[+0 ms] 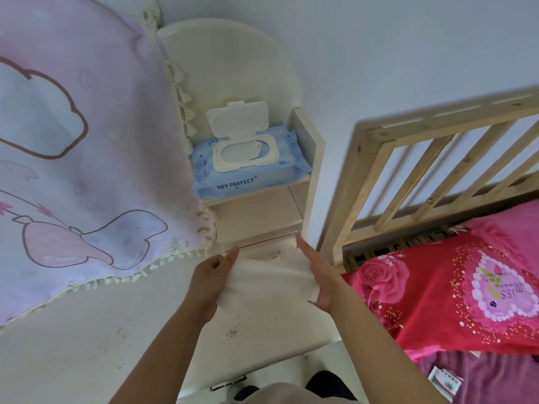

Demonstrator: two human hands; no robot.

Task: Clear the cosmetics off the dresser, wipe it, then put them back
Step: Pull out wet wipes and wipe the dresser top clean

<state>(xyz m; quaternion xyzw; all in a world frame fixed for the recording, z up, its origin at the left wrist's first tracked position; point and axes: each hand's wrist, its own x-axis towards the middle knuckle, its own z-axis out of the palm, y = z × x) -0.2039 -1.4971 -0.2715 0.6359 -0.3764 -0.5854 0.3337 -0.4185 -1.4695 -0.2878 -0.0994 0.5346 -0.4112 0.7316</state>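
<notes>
Wiping looks like the step in hand, doesn't it? No cosmetics show anywhere on the tabletop (87, 345).

I'd judge so. Clearing seems done. The cosmetics are out of view, so I can't say where they were put. A white wipe (268, 282) is stretched between the two hands above the near right part of the tabletop.

How is each grip?

The left hand (211, 275) pinches the wipe's left edge between thumb and curled fingers. The right hand (320, 275) clamps the right edge, with its forefinger straight and pointing away. Its lower fingers are curled at the wipe's near corner. Neither grip is spread flat.

Any spare wipes?

A blue pack (250, 167) sits on the shelf (256, 204) at the far end, its lid (237, 118) flipped up.

What does the next move call for?

Laying the wipe flat on the tabletop and pressing it down with an opened palm, I'd say. Brown specks (233, 330) lie just on the near side of the hands, and fainter marks spread off to the left, so both want firm passes. A pink cloth (73, 141) drapes over the left part of the tabletop and would need lifting to reach beneath. The bed (437, 287) stands close on the right, so strokes should stop short of that edge.
</notes>
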